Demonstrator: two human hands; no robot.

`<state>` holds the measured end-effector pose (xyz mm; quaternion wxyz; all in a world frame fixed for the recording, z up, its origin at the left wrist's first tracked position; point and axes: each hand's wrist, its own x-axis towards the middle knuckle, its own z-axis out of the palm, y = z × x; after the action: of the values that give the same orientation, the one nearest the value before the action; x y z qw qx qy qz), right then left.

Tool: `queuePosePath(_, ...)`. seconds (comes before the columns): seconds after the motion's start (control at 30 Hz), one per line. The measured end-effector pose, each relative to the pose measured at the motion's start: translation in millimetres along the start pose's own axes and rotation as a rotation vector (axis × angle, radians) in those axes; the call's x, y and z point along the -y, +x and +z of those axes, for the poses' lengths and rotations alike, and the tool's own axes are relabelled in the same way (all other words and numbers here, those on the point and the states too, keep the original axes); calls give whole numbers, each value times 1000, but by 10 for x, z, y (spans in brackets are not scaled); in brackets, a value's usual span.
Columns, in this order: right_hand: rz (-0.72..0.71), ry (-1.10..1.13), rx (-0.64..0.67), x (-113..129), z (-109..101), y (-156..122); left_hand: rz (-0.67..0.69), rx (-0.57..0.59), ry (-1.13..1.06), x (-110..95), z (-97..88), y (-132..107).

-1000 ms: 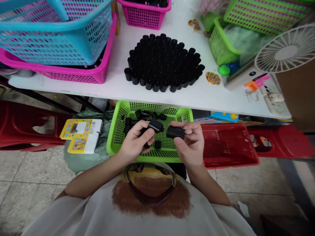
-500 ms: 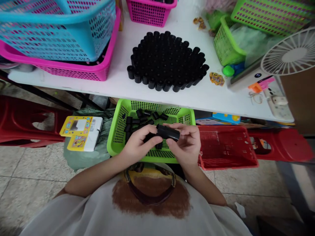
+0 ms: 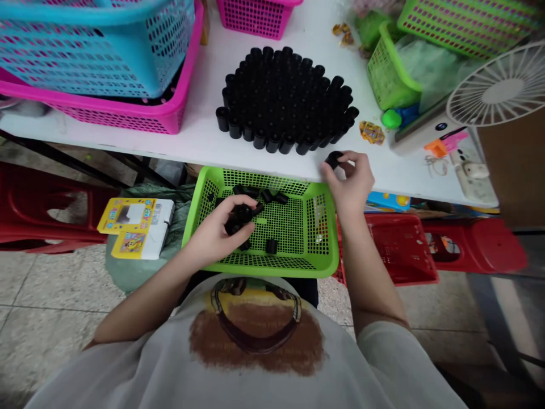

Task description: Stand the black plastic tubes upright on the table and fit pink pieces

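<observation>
Right hand holds one black cylinder end-up at the table's front edge

The white table (image 3: 200,139) spans the upper part of the view, and the green basket (image 3: 293,224) sits just below its front edge, long side running left to right. On the table stands a dense cluster of black cylinders (image 3: 289,105), packed side by side, each upright with its long axis vertical and a round end facing up.

The left hand (image 3: 219,230) is over the basket's left half, fingers and thumb curled around a few small black pieces (image 3: 242,213); one shows a round end turned upward, while a slim one pokes out toward the right. How many it has is hidden.

The right hand (image 3: 354,179) has thumb and fingers nearly together on a black cylinder (image 3: 334,158), near the cluster's right front. Its round end faces up, its long axis roughly upright; whether its lower end touches the table cannot be told.

Smallest are the loose black pieces (image 3: 280,197) in the basket, two lying slantwise by its far wall.
</observation>
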<state>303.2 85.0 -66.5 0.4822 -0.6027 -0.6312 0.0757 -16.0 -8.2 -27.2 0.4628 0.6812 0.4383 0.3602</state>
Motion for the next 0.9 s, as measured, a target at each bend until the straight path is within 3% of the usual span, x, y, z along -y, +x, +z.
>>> queuePosePath(0.1, 39, -62, 66, -142, -4, 165, -65, 0, -87, 66, -32, -49)
queuePosePath(0.17, -16, -76, 58, 19, -55, 85, -46, 13, -198, 102, -28, -85)
queuePosePath(0.23, -67, -154, 132, 307, -91, -142, -13, 29, -308, 125, -15, -111)
queuePosePath(0.27, -53, -215, 258, 465, -91, -293, -3, 34, -353, 133, -7, -118)
queuePosePath(0.4, 178, -463, 1094, 910, 53, -879, 3, 57, -472, 160, 29, -94)
queuePosePath(0.43, 201, -481, 1220, 952, 102, -968, 24, 65, -502, 169, 39, -80)
queuePosePath(0.5, 186, -450, 1332, 972, 168, -1051, 80, 74, -559, 191, 57, -51)
queuePosePath(0.57, 137, -371, 1349, 955, 171, -1042, 93, 70, -588, 209, 71, -28)
queuePosePath(0.63, 94, -220, 1275, 950, 113, -1005, 53, 54, -579, 211, 80, -17)
queuePosePath(0.8, 97, 415, 687, 1102, -101, -1007, -26, -78, -431, 157, 94, -28)
queuePosePath(0.9, 124, 571, 501, 1212, -161, -1010, -38, -70, -418, 150, 94, -53)
